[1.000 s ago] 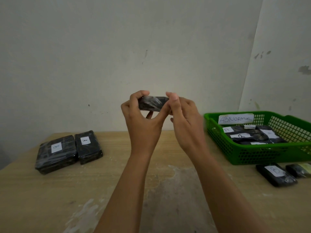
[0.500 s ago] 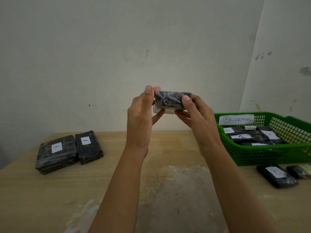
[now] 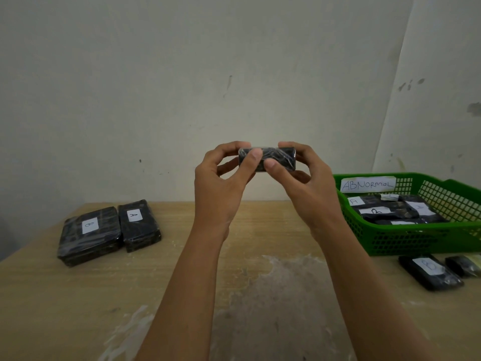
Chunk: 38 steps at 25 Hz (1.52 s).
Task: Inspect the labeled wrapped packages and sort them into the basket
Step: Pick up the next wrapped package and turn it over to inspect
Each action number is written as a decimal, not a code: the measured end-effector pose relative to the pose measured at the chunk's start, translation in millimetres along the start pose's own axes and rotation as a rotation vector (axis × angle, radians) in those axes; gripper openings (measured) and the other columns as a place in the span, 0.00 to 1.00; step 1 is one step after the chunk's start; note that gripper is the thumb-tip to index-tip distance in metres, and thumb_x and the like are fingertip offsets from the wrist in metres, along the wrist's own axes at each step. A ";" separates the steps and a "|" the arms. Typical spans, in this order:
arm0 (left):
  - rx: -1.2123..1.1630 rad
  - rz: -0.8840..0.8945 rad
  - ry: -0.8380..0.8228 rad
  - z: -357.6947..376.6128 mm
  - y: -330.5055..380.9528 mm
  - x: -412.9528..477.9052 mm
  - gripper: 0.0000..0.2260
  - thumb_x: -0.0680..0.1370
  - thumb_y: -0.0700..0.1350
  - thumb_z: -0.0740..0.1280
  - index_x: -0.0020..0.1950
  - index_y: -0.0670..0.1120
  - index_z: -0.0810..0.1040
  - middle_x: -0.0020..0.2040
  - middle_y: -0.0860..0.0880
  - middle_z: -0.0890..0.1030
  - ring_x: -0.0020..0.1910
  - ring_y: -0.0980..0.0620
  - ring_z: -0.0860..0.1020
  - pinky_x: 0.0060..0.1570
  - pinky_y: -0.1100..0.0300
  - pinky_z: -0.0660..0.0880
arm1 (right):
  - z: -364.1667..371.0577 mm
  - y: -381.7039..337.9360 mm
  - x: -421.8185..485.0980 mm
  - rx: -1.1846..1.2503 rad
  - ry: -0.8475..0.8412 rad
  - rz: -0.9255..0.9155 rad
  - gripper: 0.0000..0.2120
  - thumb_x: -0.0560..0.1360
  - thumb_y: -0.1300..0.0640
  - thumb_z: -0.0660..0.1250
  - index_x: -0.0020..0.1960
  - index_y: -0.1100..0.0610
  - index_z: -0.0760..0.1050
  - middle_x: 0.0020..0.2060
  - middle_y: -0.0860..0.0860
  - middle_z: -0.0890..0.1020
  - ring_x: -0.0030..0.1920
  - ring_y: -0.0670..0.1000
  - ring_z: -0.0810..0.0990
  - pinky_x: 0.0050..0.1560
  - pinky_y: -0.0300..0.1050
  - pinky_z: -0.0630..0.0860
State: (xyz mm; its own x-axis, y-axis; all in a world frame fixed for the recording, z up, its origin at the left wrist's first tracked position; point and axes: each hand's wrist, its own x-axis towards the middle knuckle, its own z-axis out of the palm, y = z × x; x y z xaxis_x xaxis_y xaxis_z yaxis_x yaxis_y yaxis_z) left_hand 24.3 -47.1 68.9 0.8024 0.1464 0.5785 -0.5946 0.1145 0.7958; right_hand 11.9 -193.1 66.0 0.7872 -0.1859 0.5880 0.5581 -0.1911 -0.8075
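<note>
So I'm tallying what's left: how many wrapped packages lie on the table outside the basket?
4: two at the left, labelled B and A; two at the right before the basket, one labelled, one cut off.

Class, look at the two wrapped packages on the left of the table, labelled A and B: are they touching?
Touching. The head view shows package B and package A lying side by side, long edges pressed together, no table visible between them.

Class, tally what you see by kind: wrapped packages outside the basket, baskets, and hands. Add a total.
Wrapped packages outside the basket: 5 (held package, B, A, B, small one)
Green basket: 1
Hands: 2 (left hand, right hand)
Total: 8
</note>
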 end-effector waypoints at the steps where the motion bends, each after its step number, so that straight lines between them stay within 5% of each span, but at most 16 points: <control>1: 0.000 0.003 0.008 -0.3 0.0 -0.1 0.09 0.76 0.49 0.76 0.55 0.49 0.84 0.59 0.47 0.83 0.60 0.45 0.83 0.54 0.50 0.83 | 0.0 0.6 0.1 0.000 -0.004 -0.001 0.21 0.73 0.44 0.75 0.64 0.45 0.77 0.61 0.44 0.80 0.55 0.45 0.84 0.51 0.37 0.81; 8: 0.046 0.012 0.006 2.7 2.4 -1.3 0.06 0.78 0.48 0.74 0.53 0.49 0.84 0.58 0.49 0.84 0.58 0.48 0.83 0.53 0.52 0.83 | 0.6 4.6 2.2 0.067 0.036 0.015 0.14 0.78 0.42 0.68 0.60 0.46 0.80 0.58 0.45 0.82 0.56 0.49 0.83 0.60 0.55 0.81; 11: -0.040 -0.085 0.019 6.1 13.1 -4.6 0.12 0.81 0.51 0.67 0.56 0.45 0.83 0.57 0.49 0.82 0.56 0.54 0.82 0.48 0.58 0.83 | -3.7 3.5 2.6 0.070 -0.007 0.023 0.12 0.79 0.48 0.70 0.61 0.48 0.79 0.62 0.47 0.81 0.57 0.50 0.83 0.58 0.48 0.82; 15: -0.162 -0.332 -0.012 -0.8 16.4 -2.1 0.15 0.83 0.55 0.62 0.66 0.52 0.77 0.56 0.55 0.81 0.55 0.54 0.81 0.45 0.58 0.82 | -5.1 0.8 0.1 0.231 -0.200 0.054 0.20 0.70 0.57 0.71 0.62 0.52 0.75 0.66 0.47 0.78 0.59 0.51 0.82 0.49 0.41 0.82; 19: -0.142 -0.346 -0.049 -9.4 7.6 1.5 0.15 0.82 0.44 0.66 0.69 0.51 0.76 0.54 0.51 0.86 0.51 0.52 0.84 0.38 0.60 0.81 | -2.5 -0.9 1.3 0.316 -0.200 0.098 0.16 0.77 0.58 0.69 0.63 0.54 0.72 0.63 0.49 0.78 0.55 0.51 0.84 0.48 0.46 0.82; 24: 0.053 -0.279 -0.286 -14.8 2.7 0.2 0.21 0.80 0.34 0.67 0.68 0.53 0.76 0.60 0.51 0.83 0.59 0.52 0.82 0.54 0.54 0.82 | -9.7 3.5 7.6 0.160 -0.028 0.153 0.17 0.81 0.48 0.66 0.68 0.47 0.71 0.59 0.48 0.82 0.57 0.47 0.83 0.55 0.49 0.83; 27: 0.159 -0.239 -0.278 -12.9 2.1 -0.2 0.17 0.79 0.44 0.71 0.67 0.55 0.77 0.62 0.56 0.81 0.63 0.53 0.79 0.63 0.50 0.78 | -16.1 7.1 9.1 0.112 -0.106 0.137 0.13 0.81 0.55 0.67 0.64 0.51 0.74 0.58 0.48 0.83 0.58 0.49 0.83 0.55 0.51 0.84; 30: 0.293 -0.111 -0.161 -14.4 5.0 1.4 0.18 0.78 0.54 0.72 0.68 0.56 0.78 0.63 0.61 0.80 0.55 0.56 0.76 0.55 0.58 0.74 | -14.0 10.5 6.7 0.066 -0.222 0.099 0.13 0.80 0.60 0.68 0.62 0.49 0.74 0.58 0.46 0.82 0.63 0.50 0.80 0.56 0.47 0.83; 33: 0.248 -0.090 -0.151 -16.2 8.7 0.2 0.18 0.78 0.46 0.73 0.68 0.55 0.78 0.59 0.59 0.81 0.40 0.58 0.79 0.39 0.67 0.76 | -10.9 10.7 5.4 -0.189 -0.194 0.004 0.15 0.78 0.54 0.71 0.59 0.38 0.72 0.56 0.39 0.81 0.60 0.48 0.77 0.61 0.50 0.77; 38: 0.206 -0.049 -0.264 -14.9 8.4 -2.0 0.19 0.77 0.38 0.73 0.66 0.54 0.78 0.64 0.58 0.80 0.53 0.55 0.85 0.57 0.56 0.81 | -9.8 -4.8 -0.6 0.111 -0.272 0.125 0.23 0.70 0.36 0.68 0.62 0.43 0.75 0.55 0.47 0.83 0.50 0.46 0.85 0.49 0.43 0.82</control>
State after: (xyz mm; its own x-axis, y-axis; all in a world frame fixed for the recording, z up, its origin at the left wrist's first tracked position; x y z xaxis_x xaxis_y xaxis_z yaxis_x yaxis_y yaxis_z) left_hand 16.9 -31.7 71.7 0.8313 -0.1165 0.5434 -0.5537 -0.0894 0.8279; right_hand 6.1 -201.6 69.9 0.8842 0.0659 0.4623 0.4664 -0.0738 -0.8815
